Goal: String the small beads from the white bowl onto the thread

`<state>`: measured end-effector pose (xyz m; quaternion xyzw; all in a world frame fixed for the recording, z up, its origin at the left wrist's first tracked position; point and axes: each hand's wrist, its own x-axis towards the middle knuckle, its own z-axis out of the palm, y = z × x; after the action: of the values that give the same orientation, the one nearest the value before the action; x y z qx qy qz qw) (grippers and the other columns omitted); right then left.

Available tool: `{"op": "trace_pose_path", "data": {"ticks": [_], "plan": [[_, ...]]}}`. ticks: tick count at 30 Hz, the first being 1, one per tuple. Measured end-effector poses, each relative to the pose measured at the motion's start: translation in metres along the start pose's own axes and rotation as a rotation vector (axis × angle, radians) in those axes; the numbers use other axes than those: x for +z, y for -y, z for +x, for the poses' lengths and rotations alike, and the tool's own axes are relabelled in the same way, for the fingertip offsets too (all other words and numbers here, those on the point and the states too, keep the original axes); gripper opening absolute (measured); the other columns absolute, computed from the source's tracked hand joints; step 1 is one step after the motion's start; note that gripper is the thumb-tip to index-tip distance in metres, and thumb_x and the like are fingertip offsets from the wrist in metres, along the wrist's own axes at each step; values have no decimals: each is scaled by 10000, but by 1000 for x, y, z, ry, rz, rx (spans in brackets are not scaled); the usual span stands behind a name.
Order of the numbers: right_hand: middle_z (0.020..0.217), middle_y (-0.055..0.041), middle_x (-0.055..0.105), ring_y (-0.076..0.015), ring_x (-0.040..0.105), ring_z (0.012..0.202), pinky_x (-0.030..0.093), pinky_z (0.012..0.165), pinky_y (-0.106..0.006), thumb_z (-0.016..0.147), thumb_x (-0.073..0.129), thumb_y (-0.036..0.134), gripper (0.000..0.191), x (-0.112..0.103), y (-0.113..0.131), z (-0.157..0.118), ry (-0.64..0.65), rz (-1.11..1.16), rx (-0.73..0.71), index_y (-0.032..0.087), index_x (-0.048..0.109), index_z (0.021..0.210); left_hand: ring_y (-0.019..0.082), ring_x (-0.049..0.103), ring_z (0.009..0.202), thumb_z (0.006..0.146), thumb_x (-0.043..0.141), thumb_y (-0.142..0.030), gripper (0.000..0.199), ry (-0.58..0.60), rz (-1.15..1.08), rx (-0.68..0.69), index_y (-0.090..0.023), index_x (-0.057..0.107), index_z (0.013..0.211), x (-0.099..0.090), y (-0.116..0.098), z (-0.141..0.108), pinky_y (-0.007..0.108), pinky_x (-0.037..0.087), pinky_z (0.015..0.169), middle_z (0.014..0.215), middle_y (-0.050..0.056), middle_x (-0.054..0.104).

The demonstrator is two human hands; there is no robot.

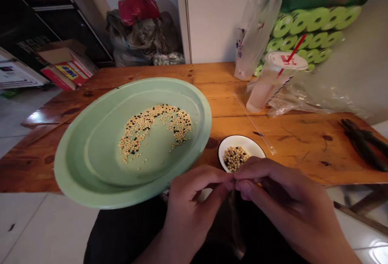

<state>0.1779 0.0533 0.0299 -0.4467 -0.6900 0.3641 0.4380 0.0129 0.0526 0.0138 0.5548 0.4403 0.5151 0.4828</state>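
My left hand [197, 203] and my right hand [281, 199] meet fingertip to fingertip in front of me. Thumb and forefinger are pinched together on each. What they hold is mostly hidden; a thin, faint strip hangs below the fingertips. Just beyond them, a small white dish [253, 146] with a dark rim contains small round beads or beans [235, 157], cream and dark; I cannot tell which kind. To the left, a large pale green basin [100, 171] has more such small pieces [151, 114] spread in an arc on its bottom.
The basin and dish stand on a wooden table [218, 108]. A plastic cup [263, 86] with a red straw is at the back right, beside clear plastic wrapping. Black pliers [362, 140] lie at the right edge. Bags [136, 33] and an opened carton [71, 68] sit behind.
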Motion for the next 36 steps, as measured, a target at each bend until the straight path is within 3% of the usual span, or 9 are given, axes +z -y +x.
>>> {"op": "trace_pose_path", "data": {"ticks": [3, 6, 11, 20, 24, 26, 31, 34, 36], "plan": [[686, 45, 661, -82, 639, 571, 542, 542, -140, 913, 610, 166, 136, -2, -2, -2, -39, 118, 26, 252, 628, 809, 135, 719, 720, 745, 758, -64, 198, -9, -138, -43, -251, 778, 806, 0, -2, -3, 197, 599, 675, 776, -3, 766], [781, 30, 691, -89, 679, 648, 582, 628, -153, 933, 576, 143, 142, -2, -2, -7, -52, 221, 1, 254, 616, 855, 127, 728, 752, 712, 772, -25, 281, -36, -326, -96, -276, 783, 837, -1, -4, -6, 178, 614, 676, 818, -18, 763], [880, 13, 724, -116, 721, 764, 611, 706, -174, 910, 605, 107, 178, 1, 2, -13, -31, 274, -34, 278, 651, 899, 124, 730, 706, 774, 740, -38, 254, 17, -654, -102, -279, 770, 849, -2, 0, -10, 201, 634, 612, 830, -23, 740], [807, 12, 736, -147, 726, 741, 627, 684, -206, 840, 686, 83, 189, 12, 3, -17, -142, 248, -81, 270, 688, 865, 43, 647, 651, 788, 783, -149, 159, 48, -868, -316, -234, 772, 922, -2, -2, -6, 103, 545, 589, 854, -2, 717], [863, 17, 753, -132, 739, 785, 624, 741, -167, 814, 704, 64, 196, 12, 5, -20, -187, 142, -108, 250, 674, 869, 13, 630, 643, 766, 808, -182, 47, 60, -929, -460, -163, 788, 804, -3, -4, -6, 83, 517, 613, 933, 12, 693], [867, 27, 758, -121, 741, 810, 610, 778, -143, 808, 711, 64, 195, 12, 6, -20, -176, 69, -149, 245, 663, 865, -5, 613, 611, 771, 805, -196, 91, 70, -939, -510, -133, 776, 712, -4, -5, -6, 72, 500, 592, 963, 22, 691], [921, 11, 752, -132, 749, 860, 604, 839, -169, 823, 677, 42, 223, 10, 0, -18, -127, -9, -284, 232, 616, 924, -1, 548, 515, 722, 845, -264, 192, 72, -1018, -596, -114, 750, 647, -3, -3, -6, 61, 432, 505, 649, 1, 641], [976, -5, 752, -118, 750, 877, 586, 876, -153, 834, 656, 23, 233, 4, -4, -16, -127, -116, -354, 222, 609, 946, 6, 538, 529, 690, 865, -291, 222, 44, -1053, -613, -116, 739, 638, -1, -1, -7, 77, 445, 541, 660, -6, 636], [1043, -26, 762, -116, 754, 907, 573, 872, -118, 859, 664, 74, 196, 1, -4, -14, 29, -218, -475, 211, 628, 994, 15, 546, 568, 677, 872, -314, 247, 29, -1061, -630, -122, 727, 623, 0, 0, -8, 92, 456, 584, 703, -4, 639]]}}
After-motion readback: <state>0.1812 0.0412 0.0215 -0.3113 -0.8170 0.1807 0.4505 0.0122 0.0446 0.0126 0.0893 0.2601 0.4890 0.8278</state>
